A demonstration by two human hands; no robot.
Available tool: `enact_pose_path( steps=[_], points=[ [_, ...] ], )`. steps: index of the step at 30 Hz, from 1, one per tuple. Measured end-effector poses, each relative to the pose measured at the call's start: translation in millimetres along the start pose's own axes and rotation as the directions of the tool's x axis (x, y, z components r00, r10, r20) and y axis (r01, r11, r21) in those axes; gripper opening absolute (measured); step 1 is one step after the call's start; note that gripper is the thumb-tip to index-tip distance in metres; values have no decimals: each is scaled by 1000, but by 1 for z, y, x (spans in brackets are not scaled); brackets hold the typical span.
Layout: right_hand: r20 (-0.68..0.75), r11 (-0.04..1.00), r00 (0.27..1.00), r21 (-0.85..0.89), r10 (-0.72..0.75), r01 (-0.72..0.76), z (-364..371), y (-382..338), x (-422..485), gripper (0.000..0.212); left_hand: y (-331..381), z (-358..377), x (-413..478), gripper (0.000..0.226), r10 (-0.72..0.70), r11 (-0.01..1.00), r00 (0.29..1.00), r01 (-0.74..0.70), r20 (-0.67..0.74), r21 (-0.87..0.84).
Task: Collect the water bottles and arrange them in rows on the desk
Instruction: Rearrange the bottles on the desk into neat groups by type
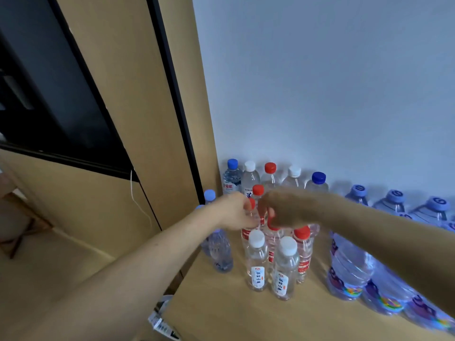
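Many clear water bottles stand on the wooden desk (229, 313) against the wall. My left hand (234, 210) grips the neck of a red-capped bottle (248, 232) in the middle of the group. My right hand (285, 210) curls round the top of another red-capped bottle (272, 239) beside it. In front stand two white-capped bottles (257, 262) (285, 269) and a third red-capped bottle (304, 252). A back row (270, 177) of small bottles lines the wall.
Large bottles with pale blue caps (349, 264) fill the desk's right side, under my right forearm. Pale blue-capped bottles (219, 252) stand at the desk's left edge beside a wooden cabinet (172, 143). A package (162, 321) lies below the desk edge.
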State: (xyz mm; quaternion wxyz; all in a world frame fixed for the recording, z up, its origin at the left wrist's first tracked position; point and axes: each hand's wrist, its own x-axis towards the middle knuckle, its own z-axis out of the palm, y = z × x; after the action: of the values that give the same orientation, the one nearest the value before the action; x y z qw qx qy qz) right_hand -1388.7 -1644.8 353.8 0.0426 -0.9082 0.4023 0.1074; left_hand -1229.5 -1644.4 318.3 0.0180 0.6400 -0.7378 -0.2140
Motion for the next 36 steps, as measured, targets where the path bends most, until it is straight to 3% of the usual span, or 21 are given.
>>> enact_pose_path(
  steps=[3,8,11,14,18,23,26,30,36],
  points=[
    [-117,994,989,72,89,-81,-20,14,29,32,-37,-30,12,19,-109,993,989,113,-103,32],
    [-168,980,969,118,182,-163,-32,29,91,42,-91,-43,32,29,-309,944,950,311,-36,108],
    [-189,975,959,98,213,-197,-34,31,132,48,-102,-37,49,44,-287,951,957,289,-35,106],
    [-166,962,948,24,271,-271,-33,38,164,48,-97,-40,65,30,-142,985,973,157,-182,68],
    [-99,946,941,-5,323,-325,-32,56,178,49,-79,-52,105,49,29,999,976,-31,-215,-9],
    [-82,927,924,47,374,-372,-37,87,161,41,-77,-52,162,79,-91,988,990,76,-110,-131],
    [16,898,898,1,439,-439,-26,107,144,38,-80,-41,184,62,-150,971,983,127,-108,-202],
    [61,883,883,41,466,-468,-5,121,134,53,-83,-34,196,37,-133,978,981,107,-141,-178],
    [81,870,880,127,469,-475,18,130,127,56,-82,-31,201,33,-171,932,984,144,-54,-331]
  ],
)
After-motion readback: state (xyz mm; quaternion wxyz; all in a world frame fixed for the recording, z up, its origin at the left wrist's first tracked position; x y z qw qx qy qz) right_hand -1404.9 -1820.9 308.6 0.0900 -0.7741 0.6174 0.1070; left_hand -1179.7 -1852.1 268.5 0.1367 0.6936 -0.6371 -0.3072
